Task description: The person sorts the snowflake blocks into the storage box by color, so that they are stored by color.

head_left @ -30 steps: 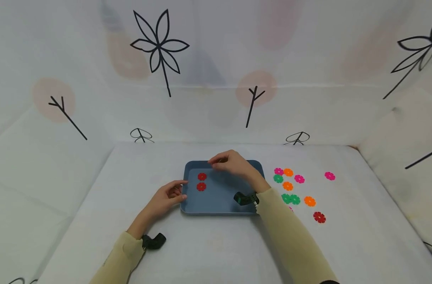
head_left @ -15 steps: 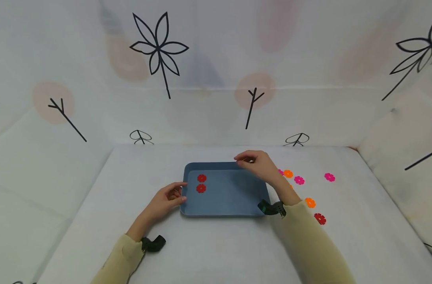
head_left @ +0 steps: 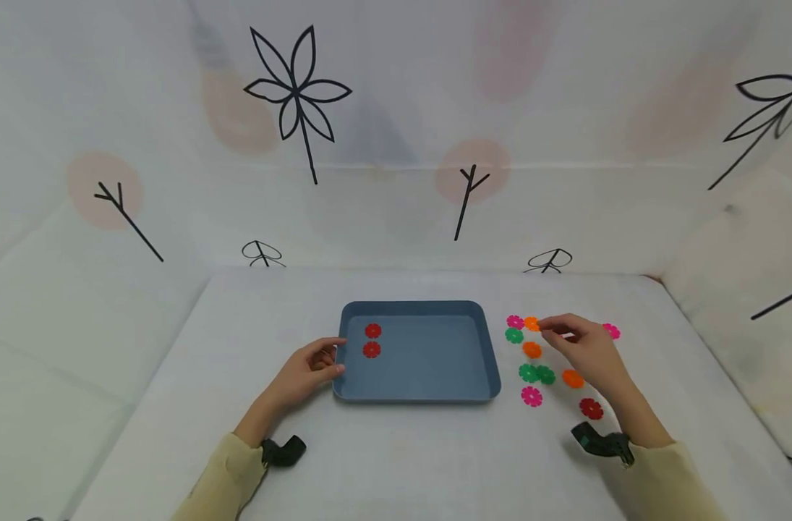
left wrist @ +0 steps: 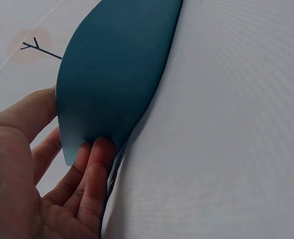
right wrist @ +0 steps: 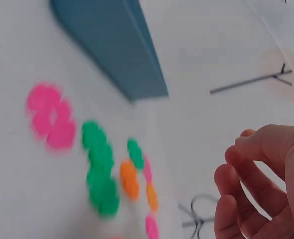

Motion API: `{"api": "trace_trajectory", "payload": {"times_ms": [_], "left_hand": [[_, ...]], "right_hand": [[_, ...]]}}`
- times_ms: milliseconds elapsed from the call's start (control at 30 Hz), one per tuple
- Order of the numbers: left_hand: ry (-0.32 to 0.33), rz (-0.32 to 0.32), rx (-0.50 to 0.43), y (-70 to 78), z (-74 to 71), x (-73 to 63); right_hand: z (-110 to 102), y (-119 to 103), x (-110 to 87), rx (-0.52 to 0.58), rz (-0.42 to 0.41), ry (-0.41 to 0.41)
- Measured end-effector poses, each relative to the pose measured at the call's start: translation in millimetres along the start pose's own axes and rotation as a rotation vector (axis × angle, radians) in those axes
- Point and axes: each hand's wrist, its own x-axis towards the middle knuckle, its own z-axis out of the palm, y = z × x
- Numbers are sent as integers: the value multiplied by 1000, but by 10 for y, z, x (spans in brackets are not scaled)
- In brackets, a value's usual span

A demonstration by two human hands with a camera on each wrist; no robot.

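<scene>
The left hand (head_left: 307, 367), fingers bent, holds the tray (head_left: 428, 362) by its side; the right hand's (head_left: 589, 351) loosely curled, unladen grip hangs by an orange flower piece (head_left: 531, 323) on the bench (head_left: 396, 463).

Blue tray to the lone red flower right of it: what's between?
One pink flower, apart from both the blue tray and the red flower; the head view shows it.

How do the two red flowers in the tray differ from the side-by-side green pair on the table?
The red flowers lie in the blue tray; the green flowers lie on the table to its right. The red flowers lie one behind the other with a gap; the green flowers sit side by side, touching or overlapping. Both pairs have petalled outlines.
</scene>
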Motion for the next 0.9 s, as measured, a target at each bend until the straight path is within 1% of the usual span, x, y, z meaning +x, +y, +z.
{"api": "trace_trajectory", "payload": {"times_ms": [100, 200, 300, 433, 500, 567, 700, 767, 900], "left_hand": [[-5, 4, 2, 19, 1, 0], [-8, 14, 0, 22, 4, 9], [-8, 17, -6, 13, 5, 18], [-6, 12, -16, 6, 7, 24], [-3, 4, -16, 9, 9, 21], [-2, -6, -10, 13, 12, 18], [-7, -24, 11, 53, 15, 7], [-12, -27, 9, 138, 10, -11], [-17, -16, -4, 321, -9, -61]], "right_hand": [[-166, 158, -194, -54, 44, 39], [-283, 302, -382, -91, 92, 63], [-349, 447, -550, -120, 152, 69], [-398, 613, -728, -138, 236, 53], [-410, 678, -791, -132, 277, 34], [-419, 737, -842, -120, 309, -2], [-424, 840, -915, -84, 327, -99], [-432, 882, -931, -59, 311, -144], [-438, 920, -933, -14, 289, -187]]}}
